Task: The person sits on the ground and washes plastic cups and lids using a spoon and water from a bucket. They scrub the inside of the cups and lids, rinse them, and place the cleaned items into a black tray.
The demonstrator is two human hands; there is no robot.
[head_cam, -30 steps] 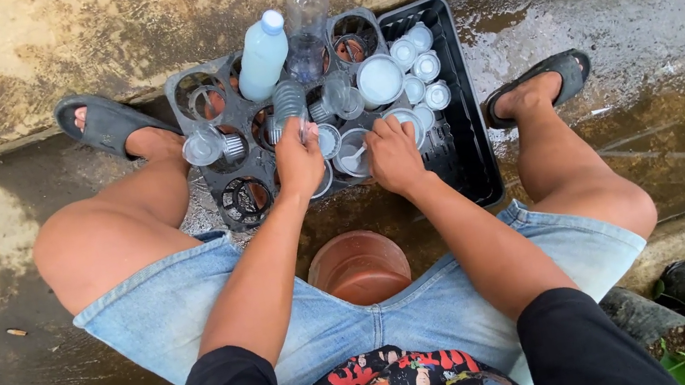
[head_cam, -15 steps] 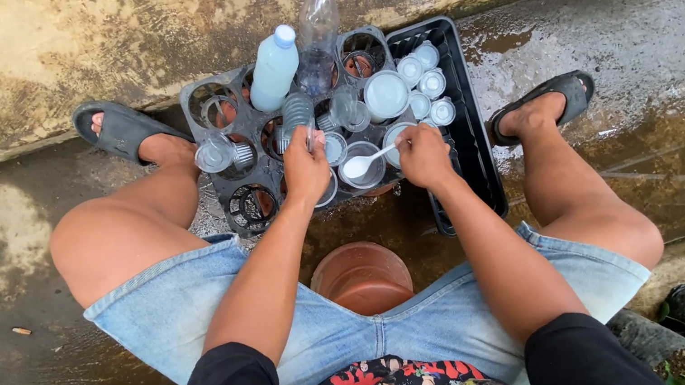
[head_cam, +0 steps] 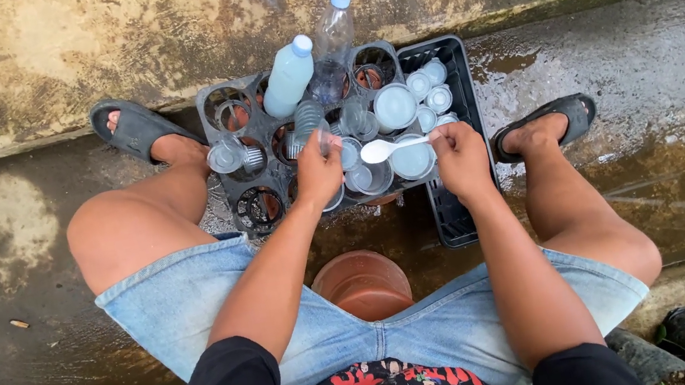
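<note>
**Spoon level over the cups, between two hands**

Far left of the fingers, a grey sandal (head_cam: 133,128) sits on wet concrete, and a clear cup (head_cam: 223,157) lies tipped in a grey holder tray (head_cam: 211,103) with round cells. Behind it stand a milky bottle (head_cam: 288,76) and a clear bottle (head_cam: 331,38), both blue-capped and leaning away from the person.

The left hand (head_cam: 317,172) has its fingers closed round a small clear ribbed cup (head_cam: 306,123), which sticks up just beyond the fingertips.

Between the two hands, the white plastic spoon (head_cam: 390,147) lies roughly level, its long axis running left to right. Its bowl points toward the left hand and hangs over the open cups, near the left fingers but not touching them. Its handle end is pinched in the fingers of the right hand (head_cam: 461,160), which are closed on it. So the right hand carries the spoon, and the held cup lies to the left of the spoon's bowl, slightly farther from the person.

Just below the spoon sits a wide cup of pale liquid (head_cam: 412,159). Beyond the right fingertips, smaller white-lidded cups (head_cam: 427,87) cluster in a black crate (head_cam: 466,81). Nearer the person, between the knees, stands a terracotta pot (head_cam: 363,281).
</note>
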